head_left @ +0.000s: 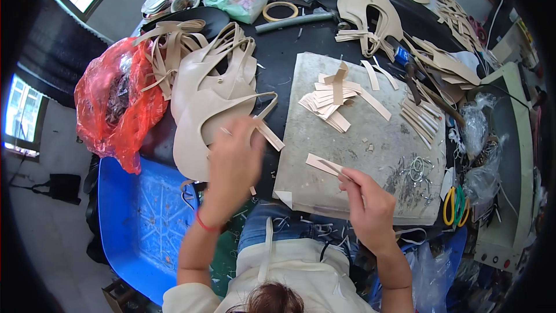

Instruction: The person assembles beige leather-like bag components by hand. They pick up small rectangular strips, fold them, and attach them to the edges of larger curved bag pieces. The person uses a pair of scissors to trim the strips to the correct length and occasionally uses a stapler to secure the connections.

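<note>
My left hand (234, 153), smeared by motion, is over a stack of beige leather-like bag panels (191, 116) with curved cut-outs and straps. Whether its fingers hold anything cannot be made out. Close by it, a strap end (270, 135) sticks out toward the board. My right hand (372, 207) is closed in a pinch at the end of a short beige strip (315, 162), low over a worn grey board (301, 191). A narrow pointed sliver shows along that strip, its kind unclear. Farther up the board lies a fanned pile of similar strips (324, 101).
Metal rings (418, 169) and small hardware lie at the board's right, near yellow- and green-handled scissors (456, 206). A hammer (298, 22), tape roll (280, 11) and another panel (362, 3) lie beyond. A red plastic bag (95, 104) and blue tray (119, 220) are left.
</note>
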Available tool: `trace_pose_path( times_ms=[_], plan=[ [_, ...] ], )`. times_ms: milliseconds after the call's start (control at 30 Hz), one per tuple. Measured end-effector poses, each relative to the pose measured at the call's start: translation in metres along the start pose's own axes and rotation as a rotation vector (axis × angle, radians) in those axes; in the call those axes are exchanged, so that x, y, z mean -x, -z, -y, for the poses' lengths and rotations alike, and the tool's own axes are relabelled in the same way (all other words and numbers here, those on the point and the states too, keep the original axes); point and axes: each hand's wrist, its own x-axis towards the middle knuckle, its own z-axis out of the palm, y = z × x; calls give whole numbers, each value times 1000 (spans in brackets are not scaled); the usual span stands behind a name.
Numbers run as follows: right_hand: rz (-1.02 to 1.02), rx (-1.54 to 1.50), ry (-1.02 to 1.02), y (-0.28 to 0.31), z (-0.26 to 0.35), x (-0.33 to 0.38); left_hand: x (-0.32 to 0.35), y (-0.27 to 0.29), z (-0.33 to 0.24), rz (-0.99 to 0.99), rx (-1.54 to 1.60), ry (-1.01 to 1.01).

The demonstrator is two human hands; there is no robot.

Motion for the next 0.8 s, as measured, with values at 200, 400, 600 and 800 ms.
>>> trace_pose_path(
  times_ms=[200, 400, 600, 800],
  plan=[
    [29, -141, -136, 3, 2, 13, -27, 23, 84, -50, -546, -311],
    [138, -628, -267, 17, -20, 3, -11, 76, 4, -102, -376, -683],
    [449, -1253, -361, -52, 0, -45, 7, 52, 8, 317, -273, -886],
    [325, -1102, -364, -91, 21, -52, 57, 49, 13, 74, -296, -531]
  ],
)
